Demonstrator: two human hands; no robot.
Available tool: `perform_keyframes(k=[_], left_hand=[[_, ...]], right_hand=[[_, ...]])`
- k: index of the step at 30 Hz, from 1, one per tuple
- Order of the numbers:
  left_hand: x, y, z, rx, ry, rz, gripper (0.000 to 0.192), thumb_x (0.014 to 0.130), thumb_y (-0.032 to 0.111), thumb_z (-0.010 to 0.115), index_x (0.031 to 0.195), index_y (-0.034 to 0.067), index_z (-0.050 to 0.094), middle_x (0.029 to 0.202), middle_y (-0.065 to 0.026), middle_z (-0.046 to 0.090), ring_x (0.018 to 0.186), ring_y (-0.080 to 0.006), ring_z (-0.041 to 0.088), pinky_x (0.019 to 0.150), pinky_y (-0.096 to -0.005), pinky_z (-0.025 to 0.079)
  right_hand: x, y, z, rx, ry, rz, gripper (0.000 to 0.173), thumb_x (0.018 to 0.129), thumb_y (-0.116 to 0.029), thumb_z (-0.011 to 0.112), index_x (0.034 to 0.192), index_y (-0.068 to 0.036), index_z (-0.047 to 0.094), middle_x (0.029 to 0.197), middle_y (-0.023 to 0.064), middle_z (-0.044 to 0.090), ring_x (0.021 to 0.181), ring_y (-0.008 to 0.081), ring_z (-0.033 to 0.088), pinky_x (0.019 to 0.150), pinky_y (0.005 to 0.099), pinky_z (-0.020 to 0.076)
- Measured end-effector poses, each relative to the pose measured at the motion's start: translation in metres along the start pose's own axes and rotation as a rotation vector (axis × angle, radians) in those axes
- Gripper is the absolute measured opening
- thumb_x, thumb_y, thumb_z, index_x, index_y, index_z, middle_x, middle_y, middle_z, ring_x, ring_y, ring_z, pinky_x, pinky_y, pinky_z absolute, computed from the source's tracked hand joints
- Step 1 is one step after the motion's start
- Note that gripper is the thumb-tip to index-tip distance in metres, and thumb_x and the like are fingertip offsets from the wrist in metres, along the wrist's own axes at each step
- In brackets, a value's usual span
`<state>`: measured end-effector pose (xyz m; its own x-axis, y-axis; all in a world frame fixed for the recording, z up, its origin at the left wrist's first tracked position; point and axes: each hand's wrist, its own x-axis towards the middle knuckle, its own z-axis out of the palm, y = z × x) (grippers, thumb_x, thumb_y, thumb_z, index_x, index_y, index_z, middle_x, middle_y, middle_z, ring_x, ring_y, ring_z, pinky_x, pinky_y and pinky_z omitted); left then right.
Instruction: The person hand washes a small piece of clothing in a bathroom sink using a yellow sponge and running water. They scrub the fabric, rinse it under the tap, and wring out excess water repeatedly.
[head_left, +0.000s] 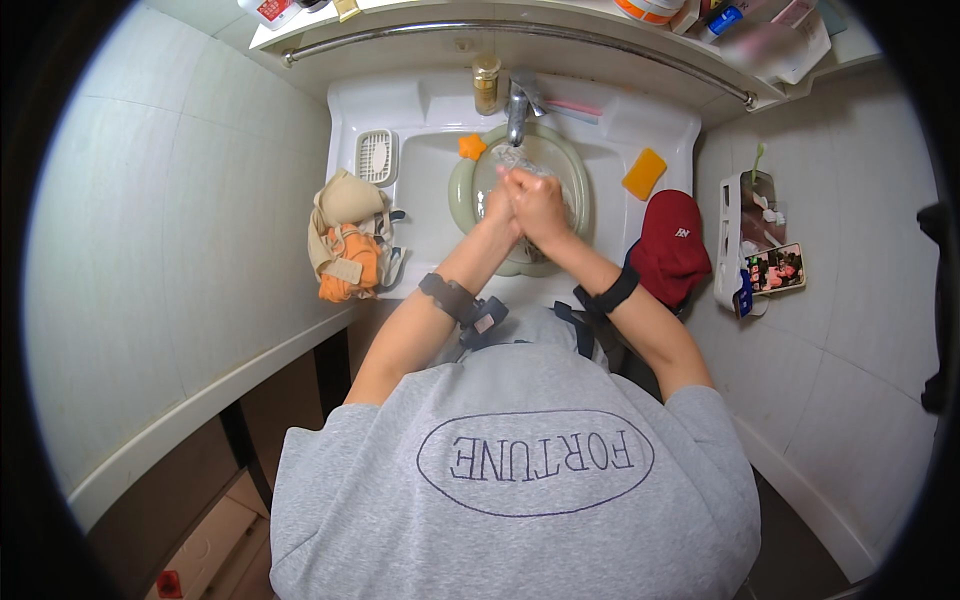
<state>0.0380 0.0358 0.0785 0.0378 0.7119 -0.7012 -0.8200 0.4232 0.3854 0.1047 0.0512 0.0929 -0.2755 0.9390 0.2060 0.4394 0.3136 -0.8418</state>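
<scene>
My left hand (500, 202) and my right hand (538, 201) are pressed together above a pale green plastic basin (461, 199). The fingers of the right one are curled against the left one. Whether something is gripped between them is hidden. The basin stands in a white washbasin (424, 217) under a chrome faucet (516, 112). Just beyond my fingers, something whitish and glistening, perhaps splashing water or wet fabric, lies below the spout. An orange star-shaped piece (472, 147) rests at the basin's far left rim.
Left are a soap dish (376, 157) and a beige-and-orange fabric heap (349, 240). A yellow sponge (643, 174) and red cap (672, 244) lie right. Behind stands a gold-capped bottle (486, 84) below a metal rail (517, 28). A wall holder (731, 240) carries a phone (776, 270).
</scene>
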Motion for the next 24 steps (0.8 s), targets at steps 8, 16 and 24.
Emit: perform_keyframes(k=[8,16,24], left_hand=[[0.006,-0.013,-0.012,0.14,0.049,0.042,0.029,0.094,0.035,0.038,0.092,0.01,0.054,0.088,-0.0051,0.06,0.081,-0.0198,0.061,0.068,-0.0342,0.051],[0.019,-0.01,-0.022,0.145,-0.061,0.005,0.027,0.094,0.022,0.031,0.097,0.009,0.054,0.09,-0.0063,0.062,0.085,-0.0214,0.063,0.072,-0.0354,0.052],[0.024,-0.009,-0.026,-0.143,-0.34,0.021,0.027,0.093,0.025,0.034,0.097,0.006,0.054,0.086,-0.0091,0.062,0.074,-0.0219,0.063,0.063,-0.0368,0.054]], right_hand=[[-0.002,-0.015,0.001,-0.012,0.139,0.016,0.03,0.086,-0.019,0.06,0.065,0.002,0.057,0.055,0.022,0.047,0.046,0.0366,0.042,0.044,0.0393,0.0361],[0.004,-0.007,0.0,-0.081,0.099,-0.039,0.029,0.087,-0.024,0.057,0.067,-0.002,0.058,0.058,0.0192,0.052,0.053,0.0382,0.052,0.047,0.0412,0.0421],[0.001,-0.011,-0.002,-0.061,-0.006,-0.12,0.029,0.086,-0.026,0.058,0.07,-0.002,0.061,0.059,0.0194,0.054,0.056,0.0385,0.053,0.05,0.0415,0.0426]])
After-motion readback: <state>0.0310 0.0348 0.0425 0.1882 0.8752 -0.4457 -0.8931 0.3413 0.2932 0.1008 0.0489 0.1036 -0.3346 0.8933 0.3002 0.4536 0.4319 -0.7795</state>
